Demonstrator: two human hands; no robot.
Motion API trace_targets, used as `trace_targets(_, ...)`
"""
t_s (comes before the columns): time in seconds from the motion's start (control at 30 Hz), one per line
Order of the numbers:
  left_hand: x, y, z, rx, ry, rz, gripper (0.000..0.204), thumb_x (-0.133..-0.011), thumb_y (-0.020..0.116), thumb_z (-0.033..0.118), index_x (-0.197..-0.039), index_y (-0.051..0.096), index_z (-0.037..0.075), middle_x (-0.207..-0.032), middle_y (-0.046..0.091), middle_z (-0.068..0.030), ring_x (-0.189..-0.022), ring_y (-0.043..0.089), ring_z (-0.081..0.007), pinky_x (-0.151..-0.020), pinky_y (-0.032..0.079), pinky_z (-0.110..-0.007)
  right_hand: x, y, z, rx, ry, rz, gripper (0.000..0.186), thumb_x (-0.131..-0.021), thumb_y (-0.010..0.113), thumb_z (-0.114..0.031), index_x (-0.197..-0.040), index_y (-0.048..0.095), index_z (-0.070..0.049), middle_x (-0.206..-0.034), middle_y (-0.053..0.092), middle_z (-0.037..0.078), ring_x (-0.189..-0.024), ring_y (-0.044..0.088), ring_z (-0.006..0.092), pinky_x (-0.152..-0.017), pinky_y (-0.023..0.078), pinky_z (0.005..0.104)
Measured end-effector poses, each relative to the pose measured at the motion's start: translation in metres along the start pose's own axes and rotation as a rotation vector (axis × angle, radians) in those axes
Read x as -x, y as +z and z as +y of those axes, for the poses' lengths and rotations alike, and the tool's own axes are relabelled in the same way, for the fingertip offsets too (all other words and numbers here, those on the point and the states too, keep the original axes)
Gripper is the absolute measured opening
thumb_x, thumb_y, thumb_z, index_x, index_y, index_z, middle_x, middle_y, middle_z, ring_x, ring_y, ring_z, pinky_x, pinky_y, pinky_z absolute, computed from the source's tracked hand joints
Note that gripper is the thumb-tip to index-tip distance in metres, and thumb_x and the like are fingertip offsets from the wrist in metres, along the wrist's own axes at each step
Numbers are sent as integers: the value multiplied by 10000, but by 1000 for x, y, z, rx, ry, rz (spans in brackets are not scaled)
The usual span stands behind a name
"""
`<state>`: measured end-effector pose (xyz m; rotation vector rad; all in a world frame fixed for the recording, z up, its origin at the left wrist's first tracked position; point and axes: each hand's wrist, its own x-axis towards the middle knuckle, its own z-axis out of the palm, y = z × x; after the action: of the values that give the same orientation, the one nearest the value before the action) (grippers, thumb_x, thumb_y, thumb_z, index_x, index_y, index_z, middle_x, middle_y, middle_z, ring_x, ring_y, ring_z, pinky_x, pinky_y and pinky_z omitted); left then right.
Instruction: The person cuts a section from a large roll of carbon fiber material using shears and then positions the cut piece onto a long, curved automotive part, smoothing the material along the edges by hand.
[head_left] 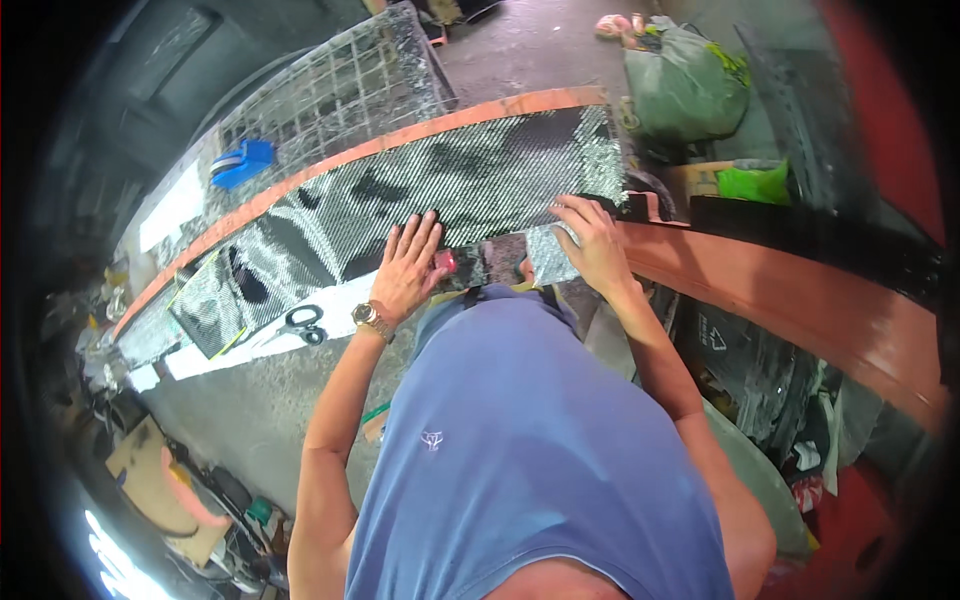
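My left hand (410, 262) lies open, fingers stretched, on the near edge of a long strip of dark, silvery woven fabric (460, 160), beside a small red object (446, 262). My right hand (590, 240) rests at the same edge with fingers apart and curved, its thumb over a small silvery grey square piece (550, 262); whether the thumb presses it I cannot tell. The fabric lies along a long orange board (370, 137). At its left end are a separate-looking woven piece (208, 315) and black-handled scissors (305, 325) on white backing.
A blue tape dispenser (243, 160) sits behind the strip near a grimy grid-topped bench (320, 80). A green sack (685, 90) and a bright green bag (750, 182) are at back right. An orange beam (820, 305) extends right. Clutter (165, 480) fills the lower left floor.
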<state>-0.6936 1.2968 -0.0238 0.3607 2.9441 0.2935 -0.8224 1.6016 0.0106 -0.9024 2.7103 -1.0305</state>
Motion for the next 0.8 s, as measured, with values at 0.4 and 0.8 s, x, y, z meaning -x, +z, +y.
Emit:
trace_targets(0.4, 34, -9, -24, -87, -196, -43, 732, -945, 550, 420, -1523, 299, 49, -1619, 224, -115, -1492, 203, -309, -1202, 170, -499, 13, 32, 5, 89, -174, -161, 413, -834, 674, -136, -1234, 611, -57, -1419, 497, 118, -1319, 449, 305, -1083, 368, 453)
trace_targets(0.8, -143, -5, 46, 134, 165, 182, 654, -957, 553, 253, -1491, 306, -33, -1591, 257, -181, -1473, 241, -346, -1203, 189, -465, -45, -4, 10, -4, 30, 125, 343, -862, 674, -122, -1187, 624, -24, -1275, 576, 151, -1177, 550, 331, -1013, 437, 430)
